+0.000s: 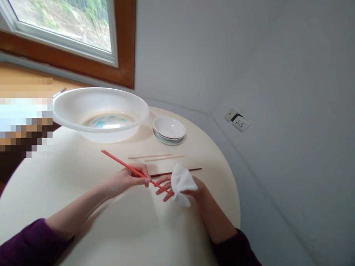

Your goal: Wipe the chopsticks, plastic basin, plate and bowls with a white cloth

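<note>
Between the fingers of my left hand is a red chopstick, slanting down to the right. Its lower end meets a white cloth or tissue, which my right hand grips around that tip. Some right-hand fingers stretch out to the left under the chopstick, while the cloth covers the rest. A dark red chopstick lies on the table just beyond my hands, partly hidden by them. Behind it rest two pale wooden chopsticks, roughly side by side.
A large whitish plastic basin with a little water and a blue pattern at its bottom stands at the back left of the round table. Stacked small white dishes sit beside it. The wall holds a socket; a wood-framed window is upper left.
</note>
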`<state>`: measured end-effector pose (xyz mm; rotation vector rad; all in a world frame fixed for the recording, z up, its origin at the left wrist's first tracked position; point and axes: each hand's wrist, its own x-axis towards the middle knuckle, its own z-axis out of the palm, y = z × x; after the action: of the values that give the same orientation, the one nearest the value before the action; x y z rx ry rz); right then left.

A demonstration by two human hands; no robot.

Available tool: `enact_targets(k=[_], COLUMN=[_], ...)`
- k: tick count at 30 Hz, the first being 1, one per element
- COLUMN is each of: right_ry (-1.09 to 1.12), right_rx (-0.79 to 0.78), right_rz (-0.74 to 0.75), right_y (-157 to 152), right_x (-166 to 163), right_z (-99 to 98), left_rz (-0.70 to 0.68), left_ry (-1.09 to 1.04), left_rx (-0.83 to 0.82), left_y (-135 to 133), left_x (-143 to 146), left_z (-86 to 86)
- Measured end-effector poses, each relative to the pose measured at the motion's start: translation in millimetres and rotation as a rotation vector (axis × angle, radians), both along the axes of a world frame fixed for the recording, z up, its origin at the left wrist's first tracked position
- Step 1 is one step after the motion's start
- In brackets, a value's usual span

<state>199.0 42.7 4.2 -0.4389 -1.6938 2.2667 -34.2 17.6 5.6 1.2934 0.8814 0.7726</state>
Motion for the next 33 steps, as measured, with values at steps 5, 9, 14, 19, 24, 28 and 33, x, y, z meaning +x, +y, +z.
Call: enact_targets(k=[5,9,14,19,24,28,33], right_ry=[-0.191,-0.235,-0.277,-0.171,-0.040,-0.053,-0.108], right_rx=[0.281,0.264,0.094,0.043,0.020,-0.009,-0.012], right_rz=[-0.112,-0.292,-0.644,-0.948,-1.111,-1.121,-1.175], right_y=[4.4,5.4,6.7,17.9,27.4,29.1,31.3], right_x=[2.6,6.3,24.4,52.2,67.4,67.1,65.7], right_z=[-1.2,-3.0,-4.2,-5.6,-1.7,1.2,-0.8], left_rz=[0.023,0.136,0.348,0.443,0.476,0.457,0.420], left_ry=[0.054,0.031,-0.112,-0.210,-0.183,-0.015,0.104], left_rx=[0.007,-0.002,-0.026,-0.067,-0.054,0.066,0.124], left_y=[-0.3,1.7,6.9,11.4,12.5,11.9,10.1], left_x=[0.0,1.3,0.0,-2.9,-4.7,-5.0,0.0], left_z=[-1.5,-0.5,-2.0,-3.7,-6.4,-10.2,-10.1])
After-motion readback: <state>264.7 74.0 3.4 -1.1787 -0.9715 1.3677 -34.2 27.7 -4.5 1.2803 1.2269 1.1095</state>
